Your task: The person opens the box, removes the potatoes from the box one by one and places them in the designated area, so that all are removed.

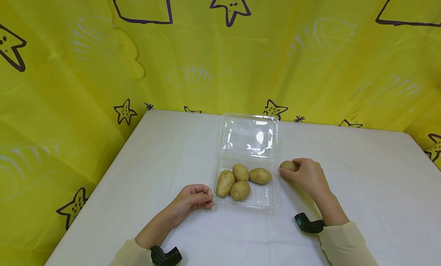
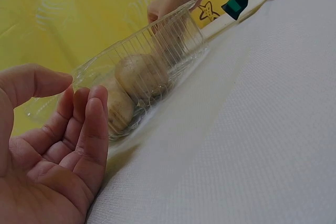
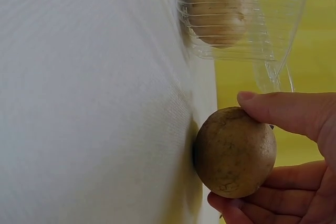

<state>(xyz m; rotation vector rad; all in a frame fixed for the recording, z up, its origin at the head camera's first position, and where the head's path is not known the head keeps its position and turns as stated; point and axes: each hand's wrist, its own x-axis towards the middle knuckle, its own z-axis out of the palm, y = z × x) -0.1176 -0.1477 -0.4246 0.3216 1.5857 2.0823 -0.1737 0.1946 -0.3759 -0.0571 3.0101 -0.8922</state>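
Note:
A clear plastic clamshell container [image 1: 262,199] lies on the table with its lid [image 1: 237,134] folded back. Several potatoes [image 1: 240,191] sit in its base, mostly toward the left side. At the container's left edge my left hand [image 1: 193,201] pinches the rim between thumb and curled fingers; the left wrist view shows the ribbed wall [image 2: 181,38] just beyond those fingertips. To the right of the container, my right hand [image 1: 310,176] grips another potato [image 3: 234,152] between thumb and fingers. That potato is outside the container, at the table surface.
White cloth covers the table [image 1: 165,151]. Behind it and on the left hangs a yellow curtain [image 1: 206,48] printed with stars and fish. A black wrist device sits on the left wrist [image 1: 165,256] and another on the right wrist [image 1: 309,224].

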